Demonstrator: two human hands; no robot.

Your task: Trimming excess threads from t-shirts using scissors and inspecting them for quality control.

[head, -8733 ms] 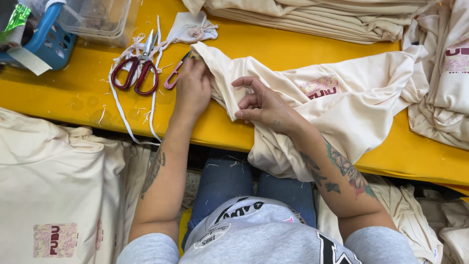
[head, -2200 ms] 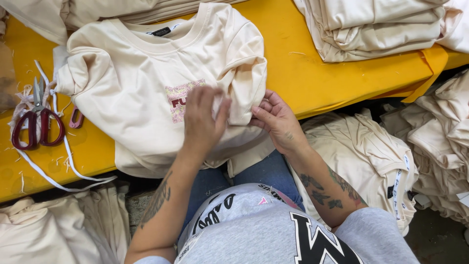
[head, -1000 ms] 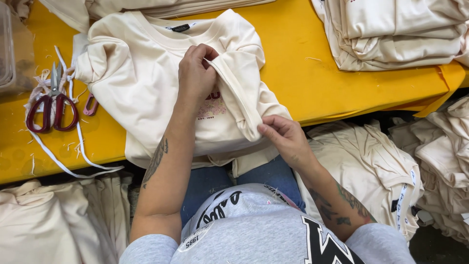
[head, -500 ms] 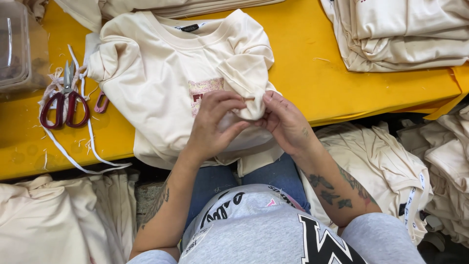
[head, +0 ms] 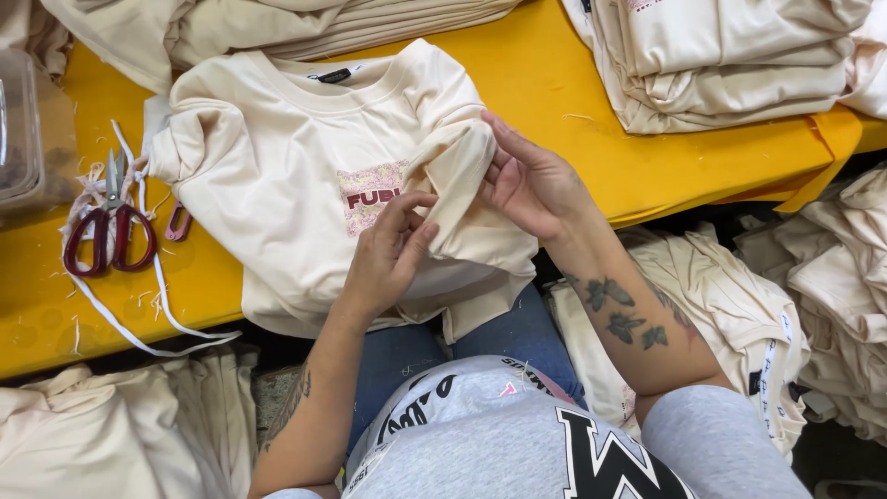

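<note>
Nearest, at the tabletop's [head: 591, 111] front edge, the left hand [head: 388, 259] pinched a raised fold of the cream sweatshirt [head: 286, 194] between thumb and fingertips. Just beside it, the right hand [head: 531, 180] cupped the same fold from the other side, fingers pressed flat against the cloth. That sweatshirt lay face up across the front middle of the yellow tabletop, hem hanging over the edge, collar toward the back. Toward the left edge, red-handled scissors [head: 109, 236] rested on a white cord [head: 139, 323]. Farther back, folded cream garments [head: 730, 55] were stacked at the right rear corner.
</note>
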